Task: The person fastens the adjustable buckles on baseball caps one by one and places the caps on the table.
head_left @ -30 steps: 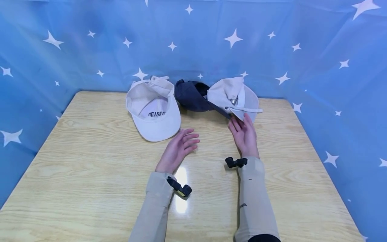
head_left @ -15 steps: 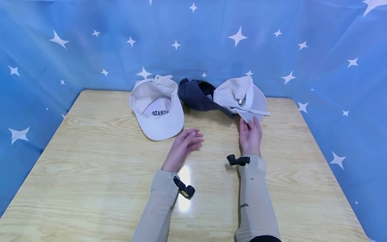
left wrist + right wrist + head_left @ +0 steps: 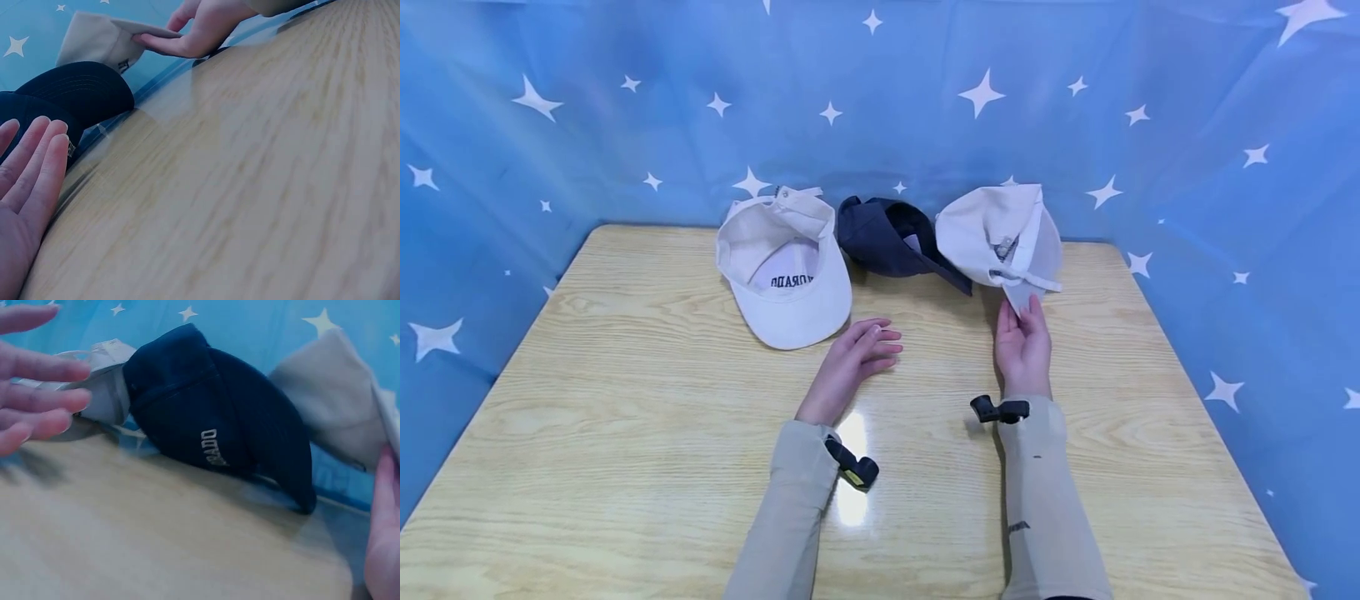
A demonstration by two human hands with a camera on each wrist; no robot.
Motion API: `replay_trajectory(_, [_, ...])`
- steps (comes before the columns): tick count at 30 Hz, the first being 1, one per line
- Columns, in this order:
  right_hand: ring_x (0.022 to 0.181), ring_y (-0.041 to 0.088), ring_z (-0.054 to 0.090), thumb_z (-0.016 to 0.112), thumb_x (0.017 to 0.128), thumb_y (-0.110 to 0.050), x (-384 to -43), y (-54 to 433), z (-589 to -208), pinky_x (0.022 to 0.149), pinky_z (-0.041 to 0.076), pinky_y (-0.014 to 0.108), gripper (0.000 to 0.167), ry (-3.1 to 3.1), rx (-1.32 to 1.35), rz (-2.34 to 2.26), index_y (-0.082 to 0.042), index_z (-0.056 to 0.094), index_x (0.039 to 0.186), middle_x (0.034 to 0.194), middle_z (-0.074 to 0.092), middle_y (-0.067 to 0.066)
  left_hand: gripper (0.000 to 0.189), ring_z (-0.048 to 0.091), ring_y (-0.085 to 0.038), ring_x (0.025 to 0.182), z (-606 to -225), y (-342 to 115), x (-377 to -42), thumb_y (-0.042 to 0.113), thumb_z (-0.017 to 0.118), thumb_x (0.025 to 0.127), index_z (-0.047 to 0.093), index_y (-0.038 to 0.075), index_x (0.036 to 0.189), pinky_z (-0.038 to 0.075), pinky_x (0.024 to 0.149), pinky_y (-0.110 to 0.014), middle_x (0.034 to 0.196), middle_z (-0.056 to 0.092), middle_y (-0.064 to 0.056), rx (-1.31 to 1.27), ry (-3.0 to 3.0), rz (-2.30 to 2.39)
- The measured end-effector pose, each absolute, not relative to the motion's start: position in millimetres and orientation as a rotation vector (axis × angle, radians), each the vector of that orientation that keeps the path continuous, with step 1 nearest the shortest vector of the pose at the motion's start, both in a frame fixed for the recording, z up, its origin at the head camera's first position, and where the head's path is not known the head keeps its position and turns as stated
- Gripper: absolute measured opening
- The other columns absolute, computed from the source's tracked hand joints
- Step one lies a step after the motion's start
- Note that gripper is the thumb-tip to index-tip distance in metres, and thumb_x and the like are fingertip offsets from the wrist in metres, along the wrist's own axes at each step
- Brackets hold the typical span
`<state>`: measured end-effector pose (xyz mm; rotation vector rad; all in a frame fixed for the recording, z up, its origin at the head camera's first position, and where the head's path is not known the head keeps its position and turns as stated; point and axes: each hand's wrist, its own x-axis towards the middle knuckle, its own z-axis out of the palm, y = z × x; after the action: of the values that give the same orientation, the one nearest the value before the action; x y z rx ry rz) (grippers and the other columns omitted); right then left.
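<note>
At the back right, my right hand (image 3: 1024,354) pinches the brim of a light-coloured baseball cap (image 3: 988,233), thumb on one side and fingers on the other. That cap (image 3: 94,40) is held up off the table in the left wrist view. Beside it a navy baseball cap (image 3: 887,237) lies tipped on its side, with pale lettering on its front in the right wrist view. A white baseball cap (image 3: 797,312) rests further left, its inside and dark lettering showing. My left hand (image 3: 853,362) hovers in front of the white cap's brim, fingers extended, holding nothing.
The caps are at the back edge of a wooden table (image 3: 625,433). Behind them hangs a blue cloth (image 3: 910,67) with white stars, which also runs down both sides. A small black camera is worn on each wrist.
The pinched light cap has shifted right and tilted, leaving a gap from the navy cap. My right hand has moved right with it and grips the brim. My left hand has barely moved.
</note>
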<state>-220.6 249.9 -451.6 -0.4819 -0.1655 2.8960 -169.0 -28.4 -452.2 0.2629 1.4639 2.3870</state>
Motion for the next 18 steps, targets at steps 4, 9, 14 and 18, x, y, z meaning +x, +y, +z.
replay_trajectory(4, [0.111,0.018,0.048,0.043,0.081,0.016,-206.5,247.8,-452.6,0.09,0.042,0.027,0.062,-0.267,-0.446,2.95,-0.017,0.04,0.133,0.134,0.036,0.004,0.054,0.05,-0.034,0.108,-452.6,-30.2,-168.2,0.037,0.049,0.091,0.038,0.002,0.131,0.041,0.09,-0.044,0.123,0.047,-0.021,0.276,1.476,2.389])
replay_trajectory(9, [0.106,0.019,0.049,0.042,0.083,0.013,-188.5,243.7,-451.6,0.091,0.04,0.027,0.059,-0.395,-0.396,2.997,-0.017,0.037,0.135,0.132,0.039,0.005,0.056,0.05,-0.032,0.108,-452.1,-30.7,-167.5,0.038,0.049,0.091,0.036,0.004,0.133,0.042,0.09,-0.043,0.125,0.046,-0.02,0.285,1.498,2.387])
replay_trajectory(14, [0.096,0.021,0.054,0.04,0.084,0.011,-173.4,239.5,-452.7,0.089,0.04,0.03,0.06,-0.473,-0.346,3.015,-0.016,0.033,0.137,0.133,0.04,0.005,0.058,0.051,-0.03,0.108,-452.0,-29.2,-167.7,0.039,0.049,0.09,0.034,0.005,0.134,0.042,0.089,-0.042,0.127,0.045,-0.02,0.275,1.501,2.387])
replay_trajectory(18, [0.09,0.021,0.055,0.038,0.085,0.009,-165.9,236.9,-453.2,0.085,0.041,0.03,0.058,-0.528,-0.321,2.998,-0.016,0.033,0.137,0.133,0.04,0.007,0.059,0.05,-0.03,0.109,-451.6,-28.5,-167.2,0.038,0.051,0.089,0.032,0.006,0.135,0.042,0.09,-0.042,0.128,0.043,-0.02,0.268,1.502,2.385])
